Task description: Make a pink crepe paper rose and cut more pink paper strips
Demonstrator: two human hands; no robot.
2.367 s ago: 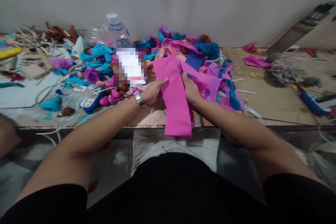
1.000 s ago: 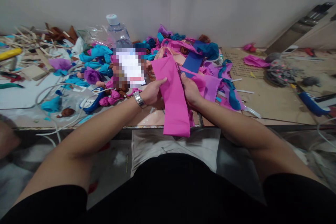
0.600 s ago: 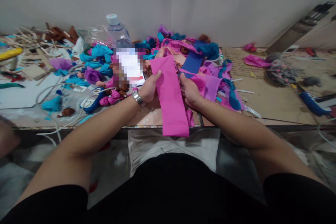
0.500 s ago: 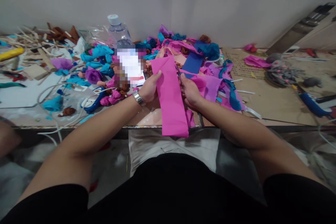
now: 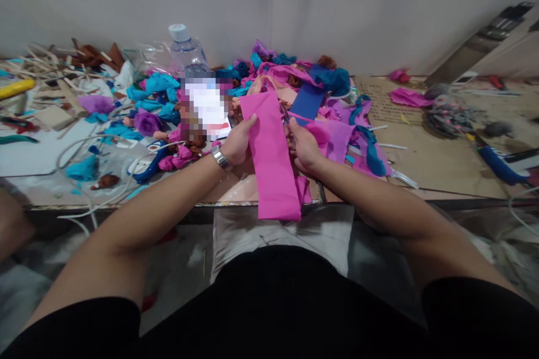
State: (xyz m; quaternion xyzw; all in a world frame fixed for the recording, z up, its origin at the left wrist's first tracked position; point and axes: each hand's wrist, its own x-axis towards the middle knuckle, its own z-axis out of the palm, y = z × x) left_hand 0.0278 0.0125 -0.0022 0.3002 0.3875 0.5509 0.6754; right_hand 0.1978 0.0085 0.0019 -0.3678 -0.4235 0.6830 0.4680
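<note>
A long strip of bright pink crepe paper (image 5: 273, 162) hangs down over the table edge in front of me. My left hand (image 5: 238, 143) grips its left side, the thumb lying on top and the fingers behind. At the strip's upper right edge, my right hand (image 5: 304, 146) is closed around scissors (image 5: 286, 116); only a small dark part of them shows, the rest hidden by the hand and paper. Folded pink paper (image 5: 303, 189) lies under the strip's right side. Beyond the hands is a dark blue paper strip (image 5: 308, 102), with purple paper (image 5: 340, 139) to the right.
A blurred phone (image 5: 207, 106) stands behind my left hand, near a water bottle (image 5: 187, 53). Crumpled paper flowers (image 5: 148, 121) and wooden sticks (image 5: 50, 70) crowd the left. A blue-and-white glue gun (image 5: 145, 164) trails a white cord. Another glue gun (image 5: 501, 165) lies right on cardboard (image 5: 421, 162).
Both hands keep their grip at nearly the same place. My right thumb has shifted slightly by the paper's edge, and the whole view has moved a little.
</note>
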